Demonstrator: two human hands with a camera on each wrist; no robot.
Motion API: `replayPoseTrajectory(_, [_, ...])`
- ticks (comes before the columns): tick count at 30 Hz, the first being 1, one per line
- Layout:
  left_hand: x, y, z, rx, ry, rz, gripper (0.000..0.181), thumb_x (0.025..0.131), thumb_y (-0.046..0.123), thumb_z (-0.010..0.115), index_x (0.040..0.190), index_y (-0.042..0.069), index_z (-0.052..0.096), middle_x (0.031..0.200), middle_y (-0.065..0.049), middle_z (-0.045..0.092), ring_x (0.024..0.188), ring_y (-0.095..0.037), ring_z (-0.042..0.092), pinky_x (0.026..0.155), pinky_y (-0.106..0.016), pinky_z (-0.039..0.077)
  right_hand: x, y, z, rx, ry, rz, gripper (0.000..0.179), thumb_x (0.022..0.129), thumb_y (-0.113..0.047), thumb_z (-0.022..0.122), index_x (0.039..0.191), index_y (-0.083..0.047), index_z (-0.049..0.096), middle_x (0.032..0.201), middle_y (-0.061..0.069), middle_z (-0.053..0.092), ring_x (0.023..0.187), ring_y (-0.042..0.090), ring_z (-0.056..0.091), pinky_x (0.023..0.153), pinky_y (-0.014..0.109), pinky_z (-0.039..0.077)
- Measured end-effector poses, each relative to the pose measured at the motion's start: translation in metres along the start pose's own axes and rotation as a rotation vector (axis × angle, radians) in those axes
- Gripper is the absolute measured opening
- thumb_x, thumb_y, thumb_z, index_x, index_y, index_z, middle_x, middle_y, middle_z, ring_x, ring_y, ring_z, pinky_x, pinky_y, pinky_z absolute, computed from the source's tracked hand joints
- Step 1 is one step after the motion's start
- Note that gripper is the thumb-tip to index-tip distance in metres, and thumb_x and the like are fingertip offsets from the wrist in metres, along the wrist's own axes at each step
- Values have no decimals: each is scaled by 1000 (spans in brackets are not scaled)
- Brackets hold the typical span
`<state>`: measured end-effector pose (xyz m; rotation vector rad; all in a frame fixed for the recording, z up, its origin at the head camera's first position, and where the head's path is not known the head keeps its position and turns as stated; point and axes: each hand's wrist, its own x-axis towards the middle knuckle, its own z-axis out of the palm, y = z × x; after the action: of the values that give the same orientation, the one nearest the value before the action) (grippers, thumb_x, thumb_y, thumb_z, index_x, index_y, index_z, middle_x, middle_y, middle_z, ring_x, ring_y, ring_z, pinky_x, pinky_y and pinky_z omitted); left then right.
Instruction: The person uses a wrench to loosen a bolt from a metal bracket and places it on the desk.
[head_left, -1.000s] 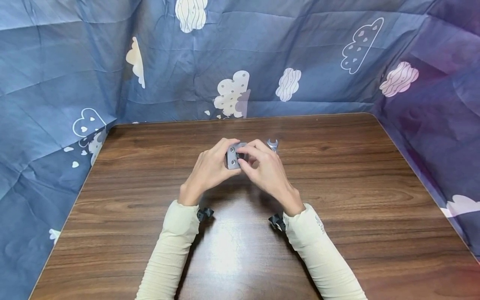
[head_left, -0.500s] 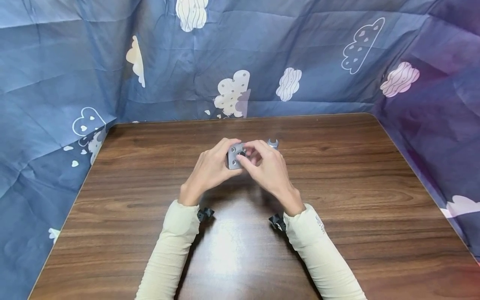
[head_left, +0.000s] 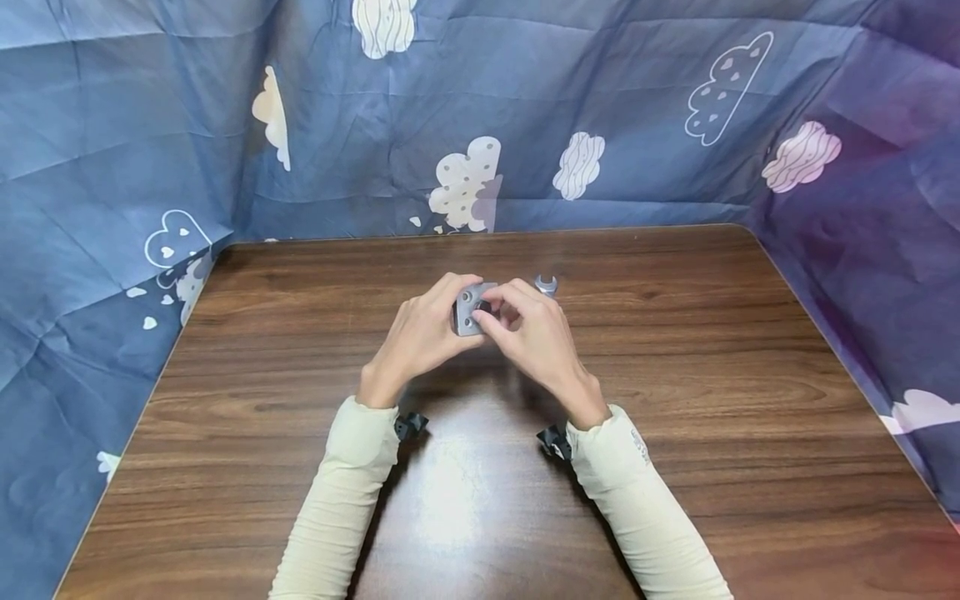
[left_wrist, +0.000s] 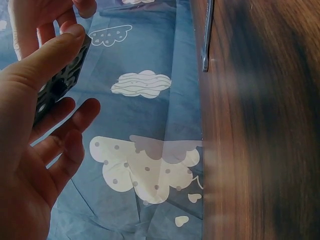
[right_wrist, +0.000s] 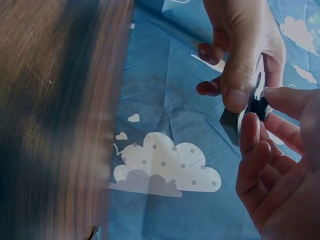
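My left hand (head_left: 422, 335) grips a small grey metal plate (head_left: 464, 312) by its edges, thumb below and fingers above in the head view. Round holes show in the plate's face, and its back looks dark in the left wrist view. My right hand (head_left: 538, 337) pinches a small black round piece (right_wrist: 258, 107) at the plate's face between thumb and fingertips. The fingers partly cover this piece, so I cannot tell whether it is a nut or a bolt head. Both hands hold their work raised over the table.
An open-ended wrench (head_left: 546, 286) lies on the wooden table (head_left: 712, 375) just beyond my right hand, its handle partly hidden by that hand. Behind the table's far edge hangs a blue cloth (head_left: 315, 150) with printed clouds.
My right fingers shifted at the black piece, spreading off it and closing on it again. The left hand and the plate stay nearly in place.
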<state>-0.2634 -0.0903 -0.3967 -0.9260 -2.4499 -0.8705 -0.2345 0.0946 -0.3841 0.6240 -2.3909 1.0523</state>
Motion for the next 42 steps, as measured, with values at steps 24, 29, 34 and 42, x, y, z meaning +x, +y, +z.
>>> replayPoseTrajectory(24, [-1, -1, -3, 2, 4, 7, 63, 76, 31, 83, 130, 12, 56, 115, -2, 63, 77, -17, 63, 62, -36, 52, 1, -3, -2, 29, -35, -37, 28, 85, -13, 75, 112, -8, 72, 99, 2, 63, 71, 9, 59, 61, 26, 47])
replayPoseTrajectory(29, [-1, -1, -3, 2, 8, 11, 64, 75, 31, 84, 129, 12, 56, 113, -2, 63, 77, -17, 63, 62, -37, 53, 1, -3, -2, 28, -6, -3, 32, 87, -20, 76, 116, -7, 69, 97, 3, 63, 71, 10, 58, 62, 27, 47])
replayPoseTrajectory(34, [0, 1, -1, -6, 5, 23, 64, 74, 32, 86, 127, 12, 57, 112, -1, 64, 78, -17, 63, 63, -37, 53, 1, -3, -3, 36, 26, 52, 26, 87, -22, 76, 106, -7, 69, 88, 4, 63, 69, 13, 60, 65, 30, 48])
replayPoseTrajectory(42, [1, 2, -1, 7, -8, 18, 64, 74, 34, 85, 128, 13, 57, 113, 0, 63, 79, -17, 63, 64, -37, 53, 0, -3, -2, 2, 9, 72, 21, 85, -25, 78, 96, -8, 70, 82, 2, 63, 67, 11, 59, 62, 28, 48])
